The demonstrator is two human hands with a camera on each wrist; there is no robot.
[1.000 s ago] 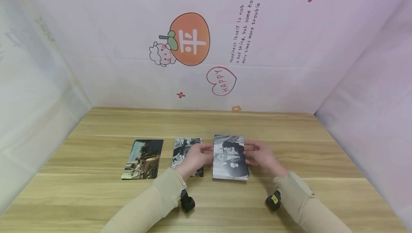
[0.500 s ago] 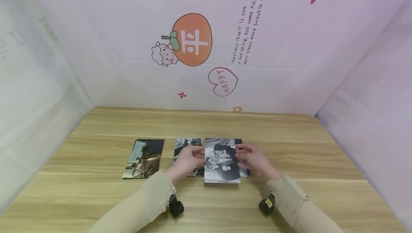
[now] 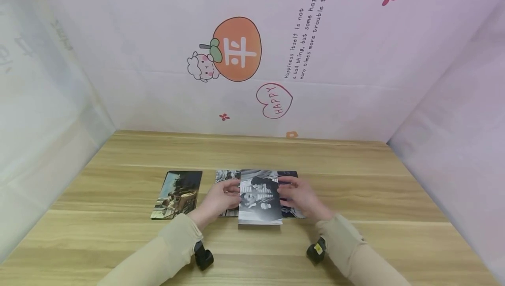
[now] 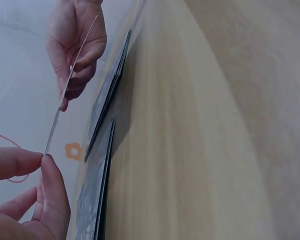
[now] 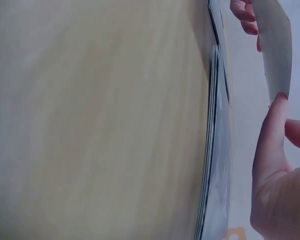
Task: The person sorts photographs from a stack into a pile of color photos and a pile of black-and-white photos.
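Both hands hold a black-and-white photo print (image 3: 260,200) by its opposite side edges. My left hand (image 3: 218,198) pinches the left edge between thumb and finger, plain in the left wrist view, where the print (image 4: 54,125) appears nearly edge-on. My right hand (image 3: 300,196) grips the right edge; in the right wrist view its thumb lies against the print's pale surface (image 5: 277,55). The print is raised above two flat stacks. The middle stack (image 3: 228,174) shows partly behind it on the left, the right stack (image 3: 291,212) on the right.
A stack of colour photos (image 3: 177,196) lies farther left on the wooden table (image 3: 252,152). Behind stands a white cloth wall (image 3: 158,97) with printed drawings; cloth also hangs at both sides. A small black camera (image 3: 203,257) is strapped at the left wrist.
Both hands have carried the black-and-white print left, off the right stack, to between the right and middle stacks. The stack beneath it on the right has come into view. The colour photos lie still.
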